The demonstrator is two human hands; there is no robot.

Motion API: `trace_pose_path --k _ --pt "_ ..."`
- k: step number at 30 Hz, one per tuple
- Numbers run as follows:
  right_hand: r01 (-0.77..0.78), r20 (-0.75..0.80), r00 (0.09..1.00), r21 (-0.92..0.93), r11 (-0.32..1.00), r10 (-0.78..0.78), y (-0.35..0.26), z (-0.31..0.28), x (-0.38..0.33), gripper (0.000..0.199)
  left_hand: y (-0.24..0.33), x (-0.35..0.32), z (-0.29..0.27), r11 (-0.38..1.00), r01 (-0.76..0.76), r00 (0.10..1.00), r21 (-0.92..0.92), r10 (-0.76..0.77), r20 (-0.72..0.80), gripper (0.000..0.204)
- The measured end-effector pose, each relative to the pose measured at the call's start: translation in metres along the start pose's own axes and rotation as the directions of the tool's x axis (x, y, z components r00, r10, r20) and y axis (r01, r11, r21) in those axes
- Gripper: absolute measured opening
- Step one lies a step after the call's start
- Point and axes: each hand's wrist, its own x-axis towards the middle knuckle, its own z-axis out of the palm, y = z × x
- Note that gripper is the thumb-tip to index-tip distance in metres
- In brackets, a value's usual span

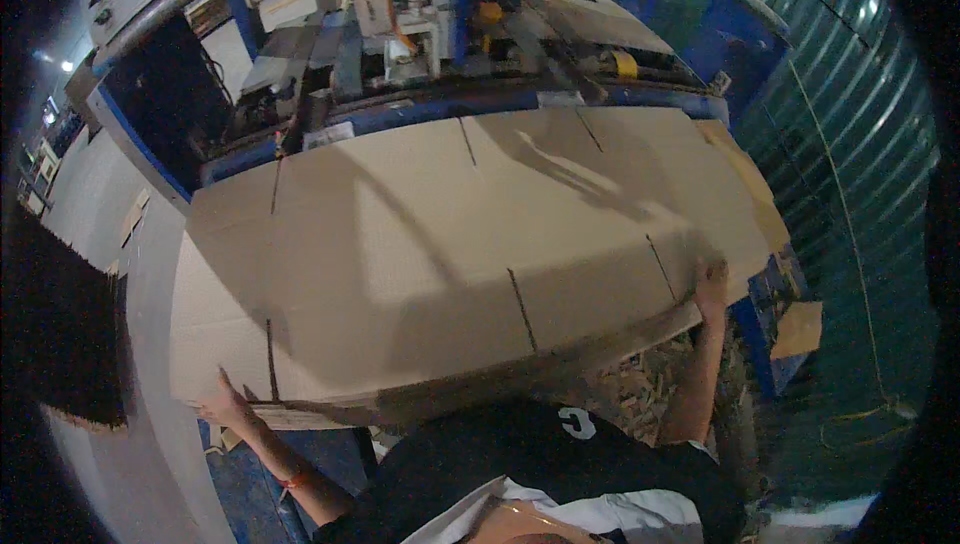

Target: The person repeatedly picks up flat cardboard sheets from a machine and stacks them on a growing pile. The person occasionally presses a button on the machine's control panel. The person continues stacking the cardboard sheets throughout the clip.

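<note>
Both my arms are stretched wide to span a large flat sheet of corrugated cardboard [450, 244], which lies on a stack of like sheets in front of a blue machine [420, 54]. My left hand [228, 406] meets the sheet's near left corner, fingers spread and pressed to the edge; I cannot tell whether any of them curl under it. My right hand [712, 284] sits at the near right edge, fingers laid over the top face, thumb hidden, so the grip looks loose and partly closed on the board's rim.

The sheet is cut with narrow slots [520, 309] that mark its flaps, and it reaches from the machine's feed side back to my chest. It reads as light for its size but stiff along the flutes and floppy across the scored lines, so I judge it will sag or fold if lifted from one point. The far-apart corners, clear of the slots, look the safest places to hold it; the edges are dry and should not slip. Offcut scraps [630, 384] litter the floor below my right arm.
</note>
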Motion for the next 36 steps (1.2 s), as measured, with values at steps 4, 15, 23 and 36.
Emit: trace_pose_path --k 4,15,23,36 --pt "-0.082 -0.089 0.993 0.023 0.996 0.084 -0.017 0.007 0.008 0.073 0.035 0.014 -0.048 0.898 0.062 0.993 -0.436 -0.101 -0.066 0.055" --pt "0.164 -0.096 0.939 0.969 -0.183 0.331 -0.015 -0.03 0.051 0.042 0.062 0.04 -0.092 0.254 0.112 0.988 -0.961 0.074 0.135 0.034" --pt "0.687 -0.5 0.726 0.508 0.519 -0.472 -0.015 -0.039 -0.11 0.036 0.068 -0.093 -0.068 0.544 -0.193 0.966 -0.817 0.25 -0.062 0.032" --pt "0.986 -0.031 0.063 0.155 0.058 -0.998 -0.068 -0.034 -0.082 0.047 0.167 -0.163 -0.041 0.139 -0.927 0.022 -0.35 0.948 0.318 0.054"
